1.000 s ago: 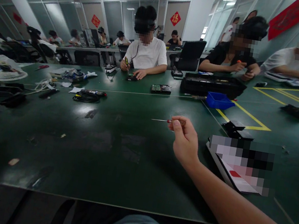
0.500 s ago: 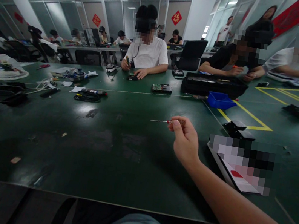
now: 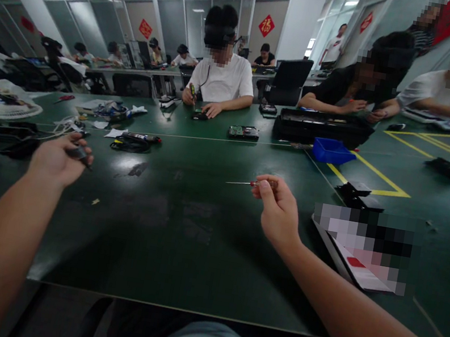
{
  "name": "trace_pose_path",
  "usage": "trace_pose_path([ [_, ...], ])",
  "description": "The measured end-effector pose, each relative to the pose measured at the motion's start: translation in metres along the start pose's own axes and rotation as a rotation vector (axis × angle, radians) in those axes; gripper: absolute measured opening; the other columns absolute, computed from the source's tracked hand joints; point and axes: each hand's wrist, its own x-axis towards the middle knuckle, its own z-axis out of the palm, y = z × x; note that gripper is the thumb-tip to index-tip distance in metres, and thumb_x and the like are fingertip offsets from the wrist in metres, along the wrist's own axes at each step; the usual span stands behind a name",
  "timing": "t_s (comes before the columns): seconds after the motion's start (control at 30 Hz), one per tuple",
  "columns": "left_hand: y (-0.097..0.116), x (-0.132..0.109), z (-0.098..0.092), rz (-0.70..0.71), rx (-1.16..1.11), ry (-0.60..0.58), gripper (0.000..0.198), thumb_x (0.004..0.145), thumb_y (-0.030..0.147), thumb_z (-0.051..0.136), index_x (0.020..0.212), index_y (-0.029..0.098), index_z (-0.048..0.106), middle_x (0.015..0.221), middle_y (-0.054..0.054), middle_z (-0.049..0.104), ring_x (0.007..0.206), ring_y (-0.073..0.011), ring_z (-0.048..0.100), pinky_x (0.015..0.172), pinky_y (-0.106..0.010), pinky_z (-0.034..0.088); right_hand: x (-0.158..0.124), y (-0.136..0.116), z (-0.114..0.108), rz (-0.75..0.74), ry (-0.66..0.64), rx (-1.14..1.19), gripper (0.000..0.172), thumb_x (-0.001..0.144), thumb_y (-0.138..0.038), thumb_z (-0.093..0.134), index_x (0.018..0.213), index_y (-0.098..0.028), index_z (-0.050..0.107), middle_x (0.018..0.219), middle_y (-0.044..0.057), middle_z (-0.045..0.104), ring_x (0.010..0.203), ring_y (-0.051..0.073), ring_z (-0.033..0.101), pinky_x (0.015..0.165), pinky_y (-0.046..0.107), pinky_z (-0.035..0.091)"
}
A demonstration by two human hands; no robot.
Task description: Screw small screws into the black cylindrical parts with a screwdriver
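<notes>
The right grip (image 3: 280, 212) is pinching one slim screwdriver (image 3: 253, 183) between thumb and curled fingers; its smooth round metal shaft is sticking out to the left, its red collar is showing just beyond the fingertips, and its brownish handle is lying mostly inside the hand. The left grip (image 3: 58, 158) is closing around one dark, narrow tool (image 3: 77, 152), whose full shape the fingers are hiding. The two hands are staying well apart, with glossy, scuffed green surface (image 3: 191, 266) stretching between them.

Beyond the left hand, one bundle of coiled black cable (image 3: 130, 144) is lying near its fingertips. Beyond the screwdriver, one flat rectangular unit with a green circuit board (image 3: 243, 132) is resting on the surface. To the right, one blue plastic bin (image 3: 333, 152) is sitting before one long black open-topped case (image 3: 322, 130), and two angular black pieces (image 3: 356, 190) are standing close together.
</notes>
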Motion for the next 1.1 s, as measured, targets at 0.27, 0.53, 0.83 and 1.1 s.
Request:
trace_pose_path([
  [0.27, -0.018, -0.067, 0.112, -0.18, -0.183, -0.335, 0.032, 0.07, 0.002, 0.047, 0.098, 0.014, 0.057, 0.076, -0.002, 0.053, 0.062, -0.0134, 0.051, 0.059, -0.027, 0.044, 0.0, -0.001, -0.001, 0.002, -0.008, -0.004, 0.02, 0.099, -0.039, 0.054, 0.103, -0.023, 0.065, 0.087, 0.003, 0.069, 0.08, 0.019, 0.065, 0.076, 0.039, 0.054],
  [0.53, -0.044, -0.138, 0.176, -0.19, -0.077, -0.709, 0.047, 0.061, 0.004, 0.048, 0.106, 0.017, 0.058, 0.083, -0.004, 0.057, 0.071, -0.0157, 0.054, 0.066, -0.029, 0.044, 0.001, -0.005, -0.003, 0.02, 0.025, -0.005, 0.02, 0.097, -0.039, 0.054, 0.102, -0.023, 0.065, 0.088, 0.004, 0.069, 0.081, 0.02, 0.065, 0.077, 0.04, 0.054],
  [0.83, -0.092, -0.165, 0.182, 0.129, 0.437, -1.08, 0.041, 0.071, 0.01, 0.049, 0.111, 0.016, 0.059, 0.086, -0.002, 0.061, 0.08, -0.0172, 0.055, 0.076, -0.032, 0.043, 0.004, 0.013, 0.002, 0.157, -0.099, -0.14, 0.029, 0.097, -0.047, 0.051, 0.108, -0.023, 0.063, 0.099, 0.006, 0.069, 0.092, 0.023, 0.064, 0.084, 0.039, 0.049],
  [1.1, -0.104, -0.149, 0.171, 0.398, 0.636, -0.985, 0.054, 0.072, -0.004, 0.05, 0.12, 0.019, 0.058, 0.11, -0.006, 0.065, 0.102, -0.0194, 0.061, 0.092, -0.034, 0.047, 0.006, -0.006, -0.002, 0.224, -0.192, -0.369, 0.035, 0.098, -0.049, 0.048, 0.088, -0.021, 0.068, 0.075, 0.002, 0.068, 0.069, 0.019, 0.062, 0.063, 0.033, 0.041],
])
